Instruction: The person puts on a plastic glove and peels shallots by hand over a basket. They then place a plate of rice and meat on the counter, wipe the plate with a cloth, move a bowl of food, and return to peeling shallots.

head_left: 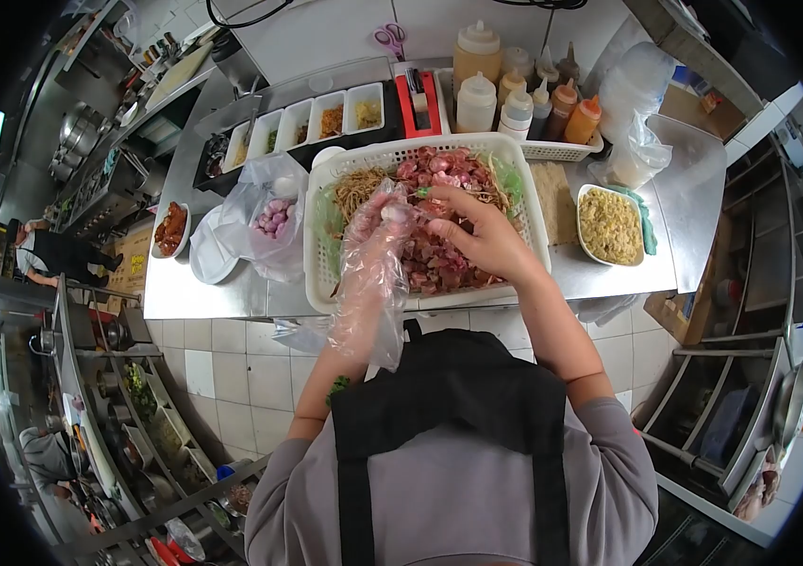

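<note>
A clear plastic bag [373,292] covers my left hand [378,219] and much of that forearm. Its fingers are bent together over the white basket [315,255], around something pale that the shiny plastic blurs. My right hand [482,234] is bare and comes in from the right, thumb and fingers curled toward the left fingertips; what lies between them is too small to name. Beneath both hands the basket holds reddish-purple shallots [439,255] and loose skins, with a heap of dry brown roots [361,186] at its back left.
Left of the basket sits a plastic bag of peeled shallots [272,219], near a bowl of reddish food [171,229]. A tub of yellowish chopped food [609,226] stands right. Sauce bottles [477,99] and condiment trays [331,118] line the back. Another person [52,250] is far left.
</note>
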Demonstrator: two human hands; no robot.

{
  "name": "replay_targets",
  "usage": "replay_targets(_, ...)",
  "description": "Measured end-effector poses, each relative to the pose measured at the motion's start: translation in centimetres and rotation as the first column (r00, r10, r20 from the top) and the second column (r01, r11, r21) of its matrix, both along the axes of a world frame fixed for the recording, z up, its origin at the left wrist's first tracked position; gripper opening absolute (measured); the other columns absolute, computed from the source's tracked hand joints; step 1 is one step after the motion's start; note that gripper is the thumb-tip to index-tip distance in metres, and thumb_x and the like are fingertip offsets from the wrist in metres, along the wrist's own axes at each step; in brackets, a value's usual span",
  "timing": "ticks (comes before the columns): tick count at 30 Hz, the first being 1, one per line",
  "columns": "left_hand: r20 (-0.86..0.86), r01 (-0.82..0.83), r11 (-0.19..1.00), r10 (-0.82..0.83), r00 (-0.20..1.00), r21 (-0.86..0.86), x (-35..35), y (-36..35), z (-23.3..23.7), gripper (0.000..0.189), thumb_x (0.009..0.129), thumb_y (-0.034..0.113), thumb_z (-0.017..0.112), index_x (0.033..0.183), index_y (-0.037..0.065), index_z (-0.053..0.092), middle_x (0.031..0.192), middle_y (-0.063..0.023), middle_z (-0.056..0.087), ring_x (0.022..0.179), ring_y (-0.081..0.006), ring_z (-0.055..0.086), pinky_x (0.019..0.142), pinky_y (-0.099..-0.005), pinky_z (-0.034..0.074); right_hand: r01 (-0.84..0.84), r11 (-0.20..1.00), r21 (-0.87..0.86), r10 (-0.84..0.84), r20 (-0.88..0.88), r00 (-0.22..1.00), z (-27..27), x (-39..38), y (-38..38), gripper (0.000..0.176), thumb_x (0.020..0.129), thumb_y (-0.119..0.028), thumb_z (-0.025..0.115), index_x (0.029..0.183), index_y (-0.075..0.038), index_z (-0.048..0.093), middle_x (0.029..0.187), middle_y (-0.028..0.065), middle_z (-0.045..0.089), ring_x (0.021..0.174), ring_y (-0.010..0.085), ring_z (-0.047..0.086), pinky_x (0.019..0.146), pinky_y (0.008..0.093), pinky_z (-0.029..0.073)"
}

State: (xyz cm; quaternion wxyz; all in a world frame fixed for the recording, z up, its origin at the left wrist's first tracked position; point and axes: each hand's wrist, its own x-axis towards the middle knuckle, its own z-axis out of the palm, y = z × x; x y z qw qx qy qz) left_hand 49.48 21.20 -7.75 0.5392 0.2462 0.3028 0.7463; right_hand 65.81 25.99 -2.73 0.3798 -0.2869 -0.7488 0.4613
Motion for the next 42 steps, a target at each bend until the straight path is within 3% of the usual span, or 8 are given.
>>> replay_targets(3, -0.1, 0.095, 0.988, -0.082, 0.992, 0.125, -0.2, -0.3, 0.1, 0.037, 0.083, -0.001, 0.058, 0.118, 0.005, 0.052, 0.12, -0.011, 0.053, 0.106, -0.0186, 0.054, 0.093, -0.0325, 0.045, -0.011, 0.989, 0.146, 0.002, 0.063, 0.998, -0.2, -0.4, 0.0, 0.034, 0.085, -0.019, 0.059, 0.115, -0.003, 0.054, 0.114, 0.0149, 0.058, 0.107, 0.0297, 0.055, 0.09, 0.0345, 0.042)
replay_targets(13, -0.225, 0.032, 0.999, -0.025, 0.974, 0.026, -0.3, -0.2, -0.7, 0.036, 0.079, 0.0, 0.062, 0.115, 0.003, 0.056, 0.114, -0.011, 0.057, 0.106, -0.0171, 0.054, 0.093, -0.0298, 0.043, -0.062, 0.998, 0.015, 0.061, 0.051, 0.997, -0.6, -0.4, 0.0, 0.028, 0.085, -0.017, 0.059, 0.111, -0.005, 0.059, 0.106, 0.0136, 0.062, 0.1, 0.0275, 0.059, 0.088, 0.0334, 0.043)
replay_targets(21, -0.046, 0.032, 0.999, -0.033, 0.998, -0.013, 0.6, -0.6, 0.5, 0.038, 0.082, 0.005, 0.063, 0.117, -0.001, 0.05, 0.111, -0.0138, 0.056, 0.104, -0.0211, 0.055, 0.093, -0.0318, 0.045, 0.093, 0.987, 0.135, -0.093, -0.003, 0.996, -1.5, 0.6, 1.3, 0.028, 0.085, -0.017, 0.058, 0.11, -0.006, 0.059, 0.105, 0.0153, 0.062, 0.097, 0.0296, 0.06, 0.084, 0.0342, 0.045)
replay_targets(25, 0.042, 0.017, 0.999, -0.016, 0.999, -0.036, 0.3, -0.5, 0.3, 0.038, 0.083, 0.006, 0.062, 0.117, -0.002, 0.047, 0.116, -0.0158, 0.053, 0.105, -0.0225, 0.055, 0.093, -0.0331, 0.047, 0.018, 0.999, 0.051, -0.022, 0.079, 0.997, -0.1, 0.5, -0.4, 0.032, 0.085, -0.018, 0.059, 0.114, -0.006, 0.056, 0.106, 0.015, 0.062, 0.097, 0.0301, 0.06, 0.084, 0.0346, 0.045)
replay_targets(30, 0.249, 0.134, 0.989, -0.144, 0.958, 0.054, -0.2, -0.4, -1.1, 0.039, 0.085, 0.004, 0.058, 0.12, -0.003, 0.043, 0.113, -0.0153, 0.053, 0.1, -0.0213, 0.057, 0.091, -0.031, 0.049, -0.033, 0.987, 0.16, 0.025, 0.05, 0.998, -1.2, -0.6, -0.7, 0.031, 0.083, -0.016, 0.059, 0.113, -0.007, 0.057, 0.104, 0.0143, 0.062, 0.095, 0.0318, 0.059, 0.081, 0.036, 0.046)
replay_targets(34, 0.274, 0.163, 0.986, -0.169, 0.947, 0.044, -0.6, -0.1, -1.4, 0.038, 0.085, 0.004, 0.058, 0.119, -0.004, 0.043, 0.111, -0.0148, 0.053, 0.098, -0.0197, 0.057, 0.088, -0.0282, 0.05, 0.048, 0.965, 0.258, -0.077, 0.105, 0.992, -0.8, -1.1, -0.6, 0.026, 0.083, -0.015, 0.059, 0.109, -0.008, 0.059, 0.1, 0.0142, 0.063, 0.09, 0.0334, 0.059, 0.078, 0.0373, 0.047)
replay_targets(37, 0.128, 0.088, 0.99, -0.074, 0.989, -0.11, 0.5, -0.6, 0.8, 0.039, 0.085, 0.005, 0.058, 0.12, -0.003, 0.043, 0.11, -0.014, 0.054, 0.098, -0.0188, 0.058, 0.084, -0.0249, 0.052, 0.091, 0.936, 0.34, -0.123, 0.075, 0.99, -0.9, -1.3, -0.1, 0.023, 0.084, -0.015, 0.058, 0.105, -0.008, 0.061, 0.096, 0.0146, 0.063, 0.085, 0.034, 0.06, 0.075, 0.037, 0.047)
replay_targets(42, 0.282, 0.226, 0.973, -0.203, 0.938, -0.052, -0.1, -0.3, 0.6, 0.044, 0.087, 0.01, 0.057, 0.125, -0.001, 0.041, 0.114, -0.0115, 0.052, 0.103, -0.0184, 0.055, 0.09, -0.0259, 0.049, 0.124, 0.973, 0.194, -0.14, 0.072, 0.988, -1.3, -1.0, 0.6, 0.029, 0.084, -0.018, 0.059, 0.111, -0.008, 0.055, 0.096, 0.0161, 0.062, 0.086, 0.0348, 0.059, 0.074, 0.0375, 0.047)
